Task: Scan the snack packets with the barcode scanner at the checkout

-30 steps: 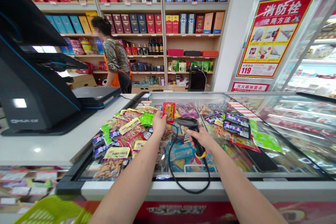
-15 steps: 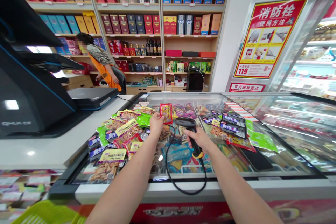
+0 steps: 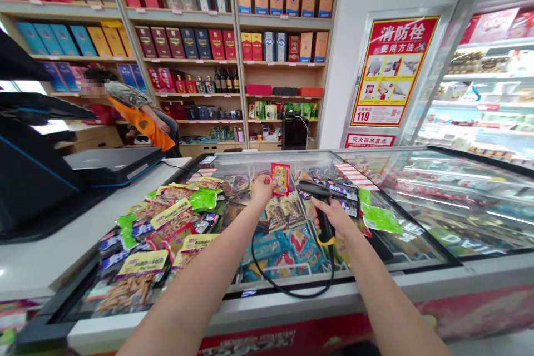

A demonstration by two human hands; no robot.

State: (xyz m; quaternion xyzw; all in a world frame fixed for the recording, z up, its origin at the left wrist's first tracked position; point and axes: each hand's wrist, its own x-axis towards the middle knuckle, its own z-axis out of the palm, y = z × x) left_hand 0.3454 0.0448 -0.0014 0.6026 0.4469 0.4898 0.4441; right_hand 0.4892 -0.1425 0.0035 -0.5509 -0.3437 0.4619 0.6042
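Observation:
My left hand [image 3: 262, 187] is closed on the edge of a small red snack packet [image 3: 280, 179], held up above the freezer's glass top. My right hand [image 3: 334, 217] grips the handle of a black barcode scanner [image 3: 321, 206], whose head points left toward the packet. A black cable [image 3: 267, 275] loops from the scanner's yellow-ringed base. To the left lies a pile of snack packets [image 3: 167, 217] in yellow, green, red and purple. Dark packets [image 3: 344, 193] and a bright green packet [image 3: 381, 218] lie beyond and beside my right hand.
A chest freezer [image 3: 417, 272] with a glass top spans the front. At left, a white counter [image 3: 29, 267] carries a black checkout machine [image 3: 25, 172] and a flat scale [image 3: 112, 164]. A person in an orange apron [image 3: 142, 122] bends by the back shelves [image 3: 187, 16].
The camera view has swung to the right. Both hands, with the red packet and the scanner, have moved rightward over the freezer. The person behind remains bent over.

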